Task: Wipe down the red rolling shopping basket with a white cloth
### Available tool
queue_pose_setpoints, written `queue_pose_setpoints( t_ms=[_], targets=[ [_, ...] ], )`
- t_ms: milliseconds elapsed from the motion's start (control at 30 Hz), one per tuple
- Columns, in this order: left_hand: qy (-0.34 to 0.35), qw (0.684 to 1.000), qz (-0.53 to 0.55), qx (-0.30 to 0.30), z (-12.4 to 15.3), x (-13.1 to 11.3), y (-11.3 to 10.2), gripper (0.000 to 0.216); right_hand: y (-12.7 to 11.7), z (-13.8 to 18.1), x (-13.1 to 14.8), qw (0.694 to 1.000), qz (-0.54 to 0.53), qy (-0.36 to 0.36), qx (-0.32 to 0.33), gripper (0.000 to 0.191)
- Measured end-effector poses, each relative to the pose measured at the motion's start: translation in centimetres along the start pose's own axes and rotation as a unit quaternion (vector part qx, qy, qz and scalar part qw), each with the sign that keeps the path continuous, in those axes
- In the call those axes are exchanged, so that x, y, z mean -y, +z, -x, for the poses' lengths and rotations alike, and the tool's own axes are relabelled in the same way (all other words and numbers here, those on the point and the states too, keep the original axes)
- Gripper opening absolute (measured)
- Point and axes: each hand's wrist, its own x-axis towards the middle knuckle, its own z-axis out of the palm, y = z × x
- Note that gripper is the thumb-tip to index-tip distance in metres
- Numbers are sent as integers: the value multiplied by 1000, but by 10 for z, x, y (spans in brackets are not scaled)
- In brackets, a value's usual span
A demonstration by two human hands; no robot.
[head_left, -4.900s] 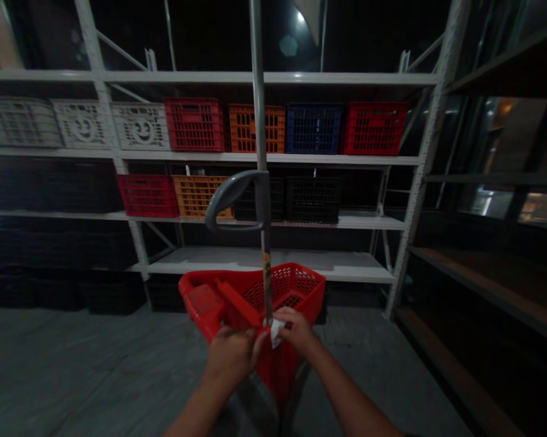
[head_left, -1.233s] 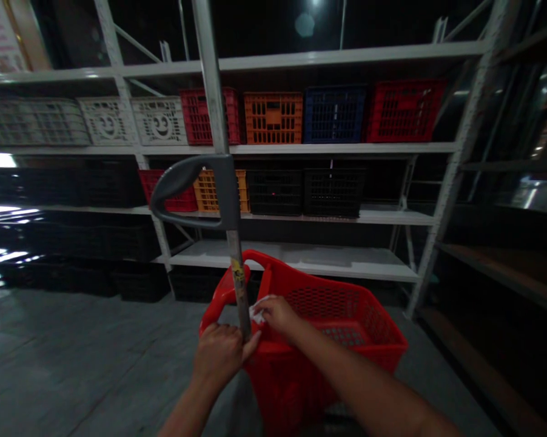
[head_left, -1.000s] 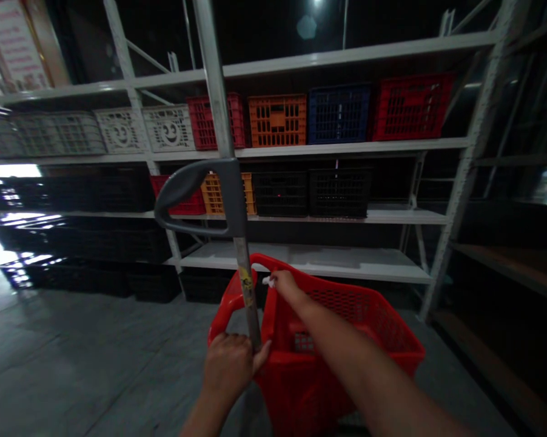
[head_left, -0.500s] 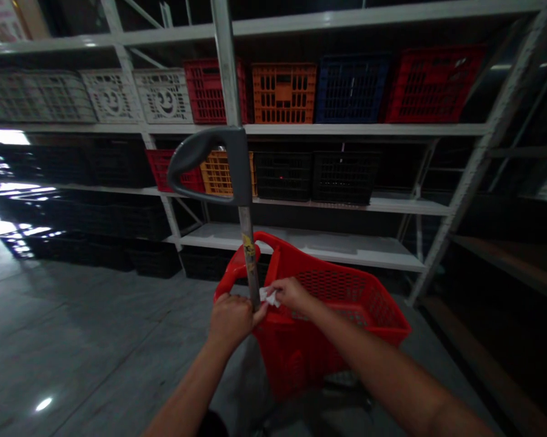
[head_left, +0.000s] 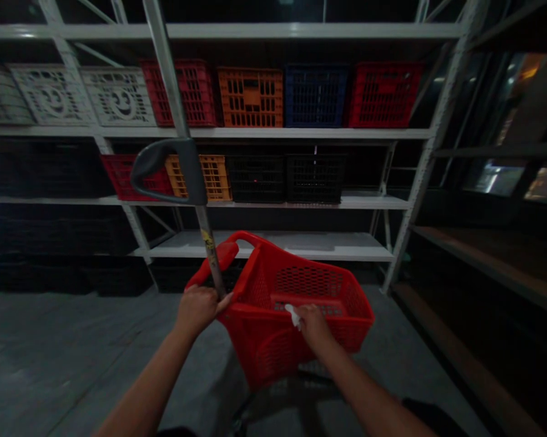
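Note:
A red plastic shopping basket [head_left: 328, 297] stands on the floor in front of me, with a metal pole [head_left: 210, 252] rising from its left end to a grey grip handle [head_left: 164, 170]. My left hand [head_left: 198, 306] is closed round the pole low down, by the basket's rim. My right hand [head_left: 312, 325] rests on the basket's near rim and pinches a small white cloth [head_left: 294, 315] against the red plastic.
White metal shelving [head_left: 255, 132] faces me, carrying white [head_left: 50, 94], red [head_left: 382, 94], orange [head_left: 250, 97], blue [head_left: 316, 94] and black [head_left: 314, 177] crates. Dark shelves [head_left: 483, 255] run along the right. Black crates [head_left: 50, 273] sit low at the left. The floor [head_left: 64, 358] is grey concrete.
My right hand with the white cloth has moved from beside the pole to the right, onto the basket's near rim. My left hand keeps its hold on the pole.

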Motion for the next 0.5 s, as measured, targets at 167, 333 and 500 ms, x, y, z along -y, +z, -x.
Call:
queue_pose_setpoints(
  t_ms=[167,333,500],
  targets=[
    [-16,1000,8,7,-1,-1,0,62,10,-10,23,999,-35,-3,-1,39],
    [-14,1000,-4,14,-1,0,-1,63,42,-49,89,994,-44,-95,-3,36],
    [-2,999,-2,32,-2,11,3,62,37,-30,61,996,-15,-84,15,42]
  ],
)
